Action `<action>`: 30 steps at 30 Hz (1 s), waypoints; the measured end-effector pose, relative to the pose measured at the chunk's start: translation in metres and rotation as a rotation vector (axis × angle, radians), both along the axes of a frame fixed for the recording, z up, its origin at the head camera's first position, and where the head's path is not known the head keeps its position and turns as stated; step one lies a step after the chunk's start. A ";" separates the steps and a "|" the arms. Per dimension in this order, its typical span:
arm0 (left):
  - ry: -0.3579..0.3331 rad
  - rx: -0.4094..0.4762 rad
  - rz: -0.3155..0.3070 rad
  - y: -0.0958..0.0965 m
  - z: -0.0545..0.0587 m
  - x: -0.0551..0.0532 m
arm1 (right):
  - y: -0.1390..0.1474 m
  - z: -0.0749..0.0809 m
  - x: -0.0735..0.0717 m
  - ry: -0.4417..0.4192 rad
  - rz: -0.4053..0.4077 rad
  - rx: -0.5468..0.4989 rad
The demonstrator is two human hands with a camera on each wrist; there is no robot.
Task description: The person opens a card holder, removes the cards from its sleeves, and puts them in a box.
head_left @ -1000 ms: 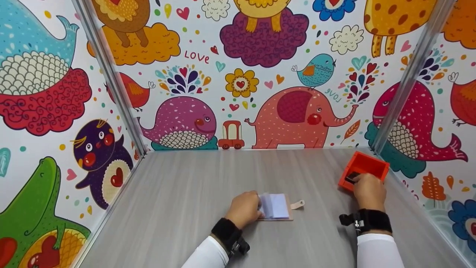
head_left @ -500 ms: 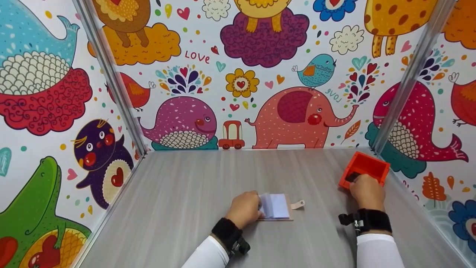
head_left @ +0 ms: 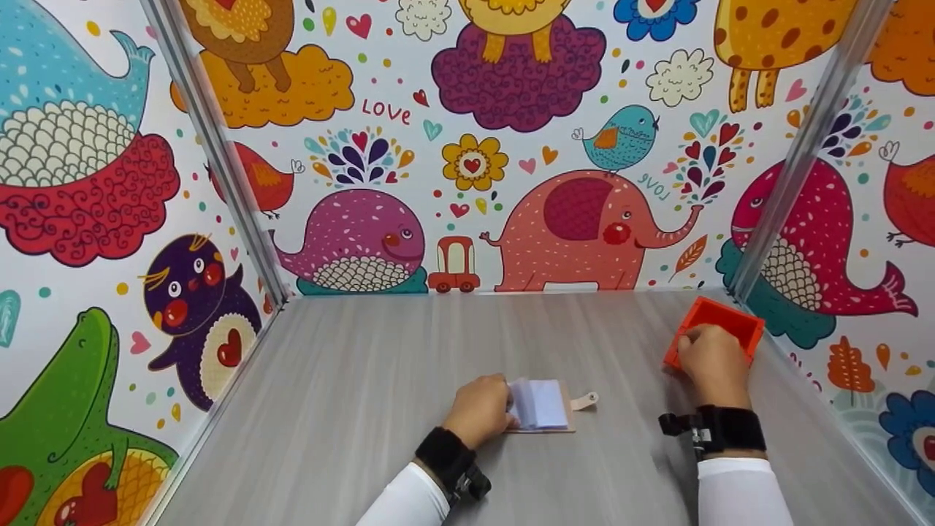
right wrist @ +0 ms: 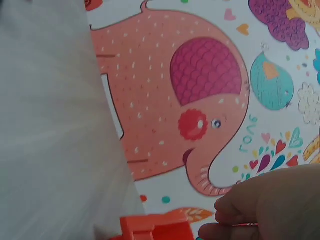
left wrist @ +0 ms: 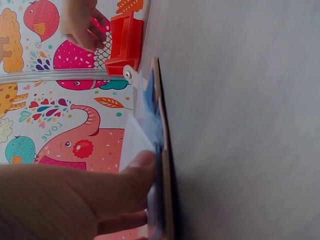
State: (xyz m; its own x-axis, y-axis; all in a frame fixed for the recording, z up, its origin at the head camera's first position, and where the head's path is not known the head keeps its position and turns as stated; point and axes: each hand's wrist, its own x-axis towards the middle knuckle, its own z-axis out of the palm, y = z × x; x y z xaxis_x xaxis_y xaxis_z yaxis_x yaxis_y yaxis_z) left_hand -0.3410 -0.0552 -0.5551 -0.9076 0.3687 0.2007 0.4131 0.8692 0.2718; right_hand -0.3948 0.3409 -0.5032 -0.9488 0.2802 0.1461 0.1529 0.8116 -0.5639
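A card holder [head_left: 549,405] with clear plastic sleeves and a light snap strap [head_left: 584,401] lies opened on the table. My left hand [head_left: 478,411] pinches its sleeves at the left side; in the left wrist view the thumb [left wrist: 137,175] presses on the card holder [left wrist: 163,117]. Over the open orange-red box [head_left: 739,321] hovers my right hand [head_left: 716,365], its fingers loosely bent. Nothing shows between those fingers in the left wrist view, where the right hand [left wrist: 80,25] appears above the box [left wrist: 126,42]. The box's floor is mostly hidden by the hand.
The grey wood-look table [head_left: 350,365] spreads around both hands. Walls with cartoon animals [head_left: 577,234] enclose it at the back and sides, with metal corner posts [head_left: 774,183]. The box stands near the right back corner.
A dark flat item that my right hand held in the box is out of sight now. The right hand has risen slightly and its fingers have loosened. The left hand stays in place.
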 end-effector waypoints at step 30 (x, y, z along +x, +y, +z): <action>0.002 -0.007 0.009 0.001 -0.001 -0.002 | -0.144 -0.014 0.010 -0.033 0.538 -0.186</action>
State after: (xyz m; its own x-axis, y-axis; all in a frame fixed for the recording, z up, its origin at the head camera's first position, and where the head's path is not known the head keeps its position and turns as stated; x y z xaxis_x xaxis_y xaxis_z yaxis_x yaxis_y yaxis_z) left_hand -0.3430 -0.0537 -0.5564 -0.9107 0.3617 0.1996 0.4056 0.8748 0.2651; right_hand -0.3844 0.1966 -0.5170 -0.9683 -0.2253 0.1080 -0.2342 0.6680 -0.7064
